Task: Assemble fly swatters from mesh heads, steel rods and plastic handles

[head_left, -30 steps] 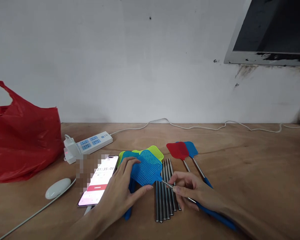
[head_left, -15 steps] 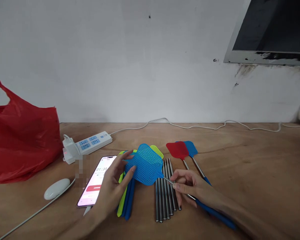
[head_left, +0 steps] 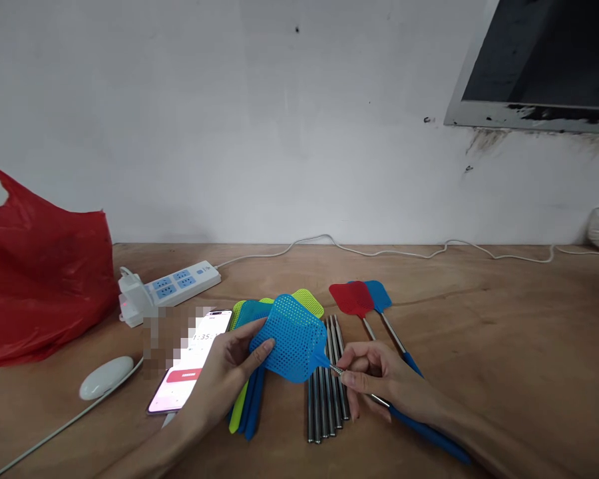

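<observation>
My left hand (head_left: 228, 380) grips the left edge of a blue mesh swatter head (head_left: 290, 337), thumb on top. My right hand (head_left: 379, 380) pinches a thin metal rod (head_left: 337, 370) at the neck of that head; the rod's blue handle (head_left: 429, 436) runs out under my wrist. Beneath the head lies a stack of loose green and blue swatter heads (head_left: 252, 392). Several bare metal rods (head_left: 324, 399) lie side by side on the wooden table (head_left: 504, 332) between my hands.
Two assembled swatters, red (head_left: 351, 299) and blue (head_left: 380, 295), lie behind the rods. A phone (head_left: 190, 370) with a lit timer lies left of my hand. A power strip (head_left: 167, 287), a white mouse (head_left: 106, 376) and a red plastic bag (head_left: 34, 266) sit at the left.
My left hand shifted from resting on top of the blue head to gripping its left edge. The head tipped up and settled closer to the rod tip in my right hand.
</observation>
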Tool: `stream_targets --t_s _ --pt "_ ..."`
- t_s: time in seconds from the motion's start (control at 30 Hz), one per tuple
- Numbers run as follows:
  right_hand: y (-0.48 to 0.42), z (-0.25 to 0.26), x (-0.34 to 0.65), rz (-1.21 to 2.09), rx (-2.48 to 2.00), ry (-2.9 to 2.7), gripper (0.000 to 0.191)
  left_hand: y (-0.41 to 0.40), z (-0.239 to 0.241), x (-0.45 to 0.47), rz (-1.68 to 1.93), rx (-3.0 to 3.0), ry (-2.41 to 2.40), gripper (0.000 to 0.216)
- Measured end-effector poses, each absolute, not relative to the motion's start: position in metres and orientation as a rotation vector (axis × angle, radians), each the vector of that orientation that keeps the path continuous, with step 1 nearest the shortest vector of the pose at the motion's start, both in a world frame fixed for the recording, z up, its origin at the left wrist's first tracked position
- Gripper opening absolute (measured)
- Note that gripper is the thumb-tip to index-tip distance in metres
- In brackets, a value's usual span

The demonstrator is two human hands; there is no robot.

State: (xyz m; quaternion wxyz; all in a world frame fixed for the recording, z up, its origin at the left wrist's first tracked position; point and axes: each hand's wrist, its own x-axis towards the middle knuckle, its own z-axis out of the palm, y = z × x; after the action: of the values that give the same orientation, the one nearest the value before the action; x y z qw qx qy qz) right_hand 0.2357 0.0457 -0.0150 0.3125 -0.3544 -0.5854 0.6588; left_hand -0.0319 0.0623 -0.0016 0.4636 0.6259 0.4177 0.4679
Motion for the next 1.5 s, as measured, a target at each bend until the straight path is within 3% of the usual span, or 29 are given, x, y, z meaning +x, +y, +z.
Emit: stream_targets --t_s 0.73,1.1,1.5 --pt "0.045 -0.011 0.233 1.745 -1.034 -1.469 0.048 0.051 -0.007 -0.028 1.17 1.752 1.195 0.055" --pt "0.052 -0.008 0.242 1.364 -1.091 -1.06 0.041 0.052 -0.009 -0.03 1.117 1.987 1.292 0.025" --pt "0.063 -0.019 0.248 1.267 -1.138 -1.082 0.039 0.045 -0.006 -0.027 0.95 2.393 1.156 0.022"
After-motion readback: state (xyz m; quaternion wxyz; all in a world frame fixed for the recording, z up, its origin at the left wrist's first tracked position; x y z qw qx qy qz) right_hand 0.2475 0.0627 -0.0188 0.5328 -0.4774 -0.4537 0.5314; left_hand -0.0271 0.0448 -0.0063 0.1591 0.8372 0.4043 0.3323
